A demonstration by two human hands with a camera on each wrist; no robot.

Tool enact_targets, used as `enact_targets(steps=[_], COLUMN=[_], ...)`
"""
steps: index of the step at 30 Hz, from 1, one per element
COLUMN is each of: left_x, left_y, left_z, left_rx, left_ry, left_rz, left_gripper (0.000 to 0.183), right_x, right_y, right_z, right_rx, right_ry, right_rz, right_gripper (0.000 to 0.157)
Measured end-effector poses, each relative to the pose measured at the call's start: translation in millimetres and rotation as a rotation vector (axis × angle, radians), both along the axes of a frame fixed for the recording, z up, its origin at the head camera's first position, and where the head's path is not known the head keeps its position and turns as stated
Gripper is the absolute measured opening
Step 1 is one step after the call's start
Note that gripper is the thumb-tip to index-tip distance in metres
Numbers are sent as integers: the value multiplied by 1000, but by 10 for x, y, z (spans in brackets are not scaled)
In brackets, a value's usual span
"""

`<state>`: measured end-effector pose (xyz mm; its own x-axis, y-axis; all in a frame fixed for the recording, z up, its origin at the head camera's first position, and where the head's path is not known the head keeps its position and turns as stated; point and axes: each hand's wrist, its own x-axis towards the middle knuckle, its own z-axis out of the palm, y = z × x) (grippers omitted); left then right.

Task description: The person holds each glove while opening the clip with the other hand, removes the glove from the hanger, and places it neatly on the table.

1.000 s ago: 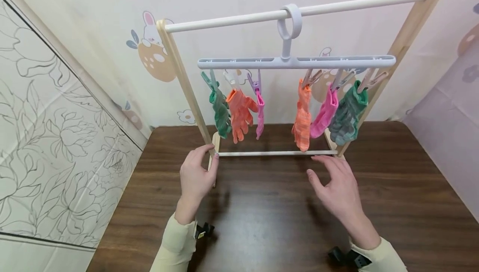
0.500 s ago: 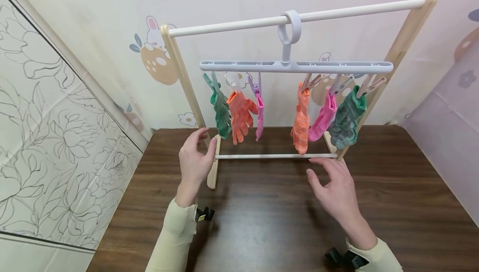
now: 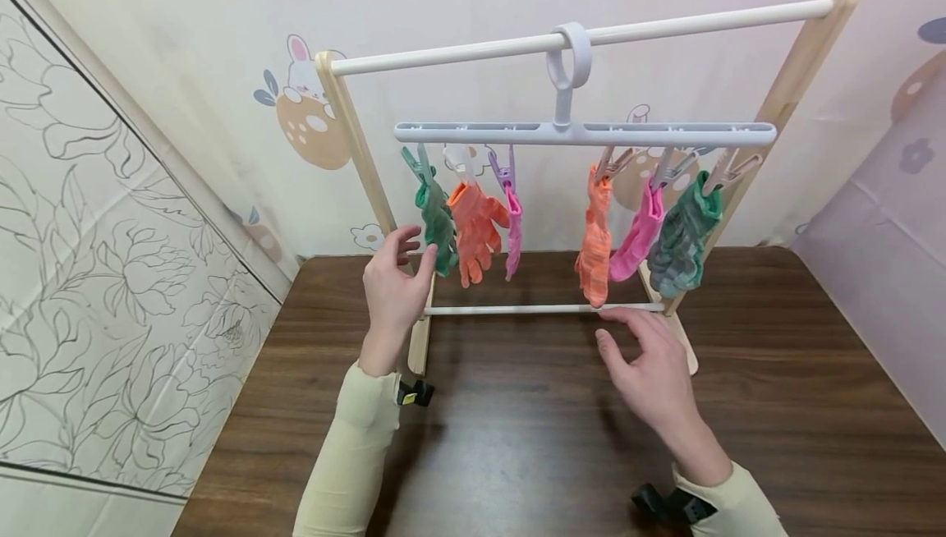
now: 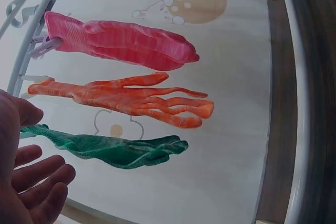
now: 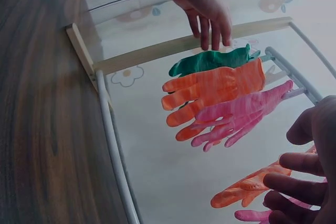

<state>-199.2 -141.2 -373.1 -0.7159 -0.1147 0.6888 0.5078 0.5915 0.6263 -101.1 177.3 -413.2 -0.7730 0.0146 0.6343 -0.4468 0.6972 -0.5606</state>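
A green knitted fabric glove (image 3: 438,229) hangs at the left end of a pale grey plastic bar hanger (image 3: 502,134), held by a light green plastic clip (image 3: 420,162). The left hand (image 3: 392,291) is raised just beside it, thumb spread from loosely bent fingers with a gap between; whether it touches the fabric cannot be told. Next along hang an orange knitted glove (image 3: 477,229) and a narrow pink glove (image 3: 514,233); past a gap, a streaked orange glove (image 3: 594,250), a bright pink glove (image 3: 639,233) and a grey-green glove (image 3: 684,241). The right hand (image 3: 654,369) hovers in front of these, thumb and curved fingers apart, gripping nothing. The hanger's ring loops around a round white top rod (image 3: 458,52) of a pale wooden frame (image 3: 801,81), standing on a dark brown wood-grain table (image 3: 517,447).
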Motion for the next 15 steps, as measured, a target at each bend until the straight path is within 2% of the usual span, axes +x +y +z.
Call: enact_targets(steps=[3, 15], left_x=[-43, -151], left_y=[31, 137], left_z=[9, 82], left_rx=[21, 62], left_ry=[-2, 22], left_rz=[-3, 55], left_gripper=[38, 32], right_x=[-9, -41], right_y=[-11, -56], right_z=[13, 76], right_rx=[-23, -64], right_ry=[14, 53], right_rz=[1, 28], right_gripper=[23, 20])
